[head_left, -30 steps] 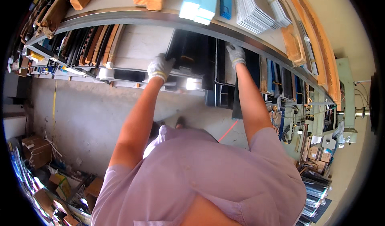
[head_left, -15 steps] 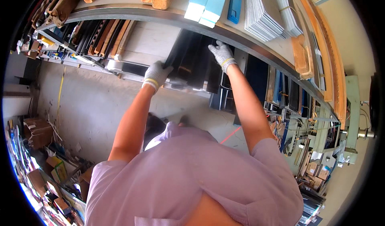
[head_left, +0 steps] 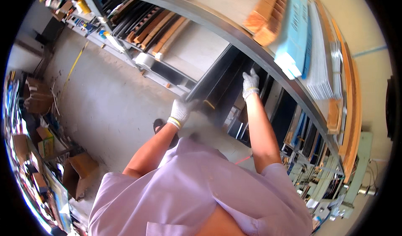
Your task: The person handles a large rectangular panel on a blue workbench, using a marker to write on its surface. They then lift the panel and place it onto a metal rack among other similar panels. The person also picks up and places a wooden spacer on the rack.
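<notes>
Gloved hands: our left hand [head_left: 181, 111] grasps the lower end of a long black panel [head_left: 222, 83] under the shelf [head_left: 234, 35]; our right hand [head_left: 250, 83] rests against it, grip unclear.

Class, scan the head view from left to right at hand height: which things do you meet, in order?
Cardboard boxes → concrete floor → gloved left hand → dark panel → gloved right hand → light blue slab → long wooden strips.

L hand [head_left: 181, 111] blurred, grip unclear; black panel [head_left: 217, 87] top hidden behind shelf [head_left: 234, 35].
</notes>
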Motion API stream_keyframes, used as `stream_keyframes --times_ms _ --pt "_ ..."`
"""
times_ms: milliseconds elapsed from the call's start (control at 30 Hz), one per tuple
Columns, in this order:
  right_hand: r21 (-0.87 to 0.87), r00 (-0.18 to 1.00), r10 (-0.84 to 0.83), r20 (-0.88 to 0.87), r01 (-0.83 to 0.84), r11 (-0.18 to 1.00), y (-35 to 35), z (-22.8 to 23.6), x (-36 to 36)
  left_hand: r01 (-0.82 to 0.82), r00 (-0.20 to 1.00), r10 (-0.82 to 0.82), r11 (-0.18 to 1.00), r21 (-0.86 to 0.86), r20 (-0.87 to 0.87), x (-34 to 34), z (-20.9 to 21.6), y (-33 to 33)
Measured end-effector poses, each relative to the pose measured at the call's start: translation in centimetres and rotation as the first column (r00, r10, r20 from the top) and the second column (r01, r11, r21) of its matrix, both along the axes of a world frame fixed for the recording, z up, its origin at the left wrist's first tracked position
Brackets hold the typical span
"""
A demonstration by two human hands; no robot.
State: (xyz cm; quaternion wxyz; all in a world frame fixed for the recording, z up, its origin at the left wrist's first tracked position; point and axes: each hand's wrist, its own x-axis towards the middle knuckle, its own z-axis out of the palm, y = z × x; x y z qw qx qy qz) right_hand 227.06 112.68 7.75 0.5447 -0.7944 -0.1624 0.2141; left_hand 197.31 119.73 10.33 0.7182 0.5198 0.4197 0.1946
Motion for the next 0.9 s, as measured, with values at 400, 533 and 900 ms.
stream_keyframes --times_ms 400,533,900 --pt "0.04 0.954 0.18 0.239 -0.195 0.98 13.4 -1.3 -0.9 0.142 0.951 -0.012 0.905 0.401 -0.31 -2.6 -0.4 9.7" --pt "-0.159 0.909 0.209 0.362 -0.161 0.974 18.5 -0.2 -0.5 0.06 0.923 0.126 0.886 0.46 -0.364 -0.8 -3.2 14.8" --pt "-0.212 0.449 0.13 0.884 0.137 0.968 12.1 -6.6 1.0 -0.309 0.943 0.298 0.949 -0.061 -0.148 0.6 -2.3 12.1"
